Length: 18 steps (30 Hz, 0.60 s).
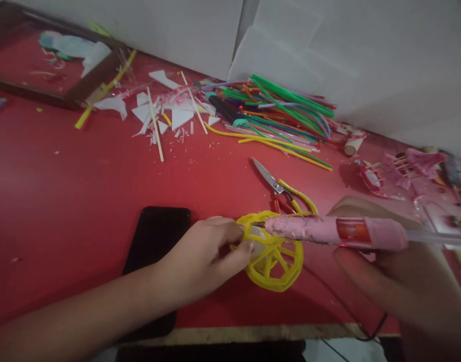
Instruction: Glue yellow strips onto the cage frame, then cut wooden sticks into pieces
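Note:
My right hand is closed around a pink hot glue gun, with a clear glue stick sticking out of its back end. The gun's nozzle points left, over a yellow wheel-shaped craft piece with spokes. My left hand pinches that piece at its left edge between thumb and fingers. Between the nozzle and my thumb shows a small whitish patch within the yellow frame. Just beyond the wheel lie scissors with red and yellow handles, partly hidden behind it.
A black phone lies under my left forearm. Farther back are a pile of coloured pipe cleaners, white scraps, wooden sticks and a dark frame. Pink craft pieces sit at right. A cord hangs over the table's front edge.

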### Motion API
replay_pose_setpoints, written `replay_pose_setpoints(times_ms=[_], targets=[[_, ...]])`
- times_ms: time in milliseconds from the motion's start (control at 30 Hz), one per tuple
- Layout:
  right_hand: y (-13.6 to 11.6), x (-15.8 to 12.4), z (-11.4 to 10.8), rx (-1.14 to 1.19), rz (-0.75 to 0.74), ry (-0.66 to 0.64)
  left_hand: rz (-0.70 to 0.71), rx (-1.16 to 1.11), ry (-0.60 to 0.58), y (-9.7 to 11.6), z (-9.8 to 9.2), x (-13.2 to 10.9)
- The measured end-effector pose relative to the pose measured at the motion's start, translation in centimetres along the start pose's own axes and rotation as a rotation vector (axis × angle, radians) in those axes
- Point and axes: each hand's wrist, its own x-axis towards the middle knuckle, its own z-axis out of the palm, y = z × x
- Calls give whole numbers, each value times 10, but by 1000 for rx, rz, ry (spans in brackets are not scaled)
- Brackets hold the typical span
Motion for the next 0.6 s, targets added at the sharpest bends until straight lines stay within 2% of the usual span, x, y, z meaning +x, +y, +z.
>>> replay_pose_setpoints(times_ms=[267,600], targets=[[-1,2,-2,-77,-70,-35,21,5,6,-1,-1,1],[-2,2,-1,-32,-41,-44,23,13,-4,0,-1,0]])
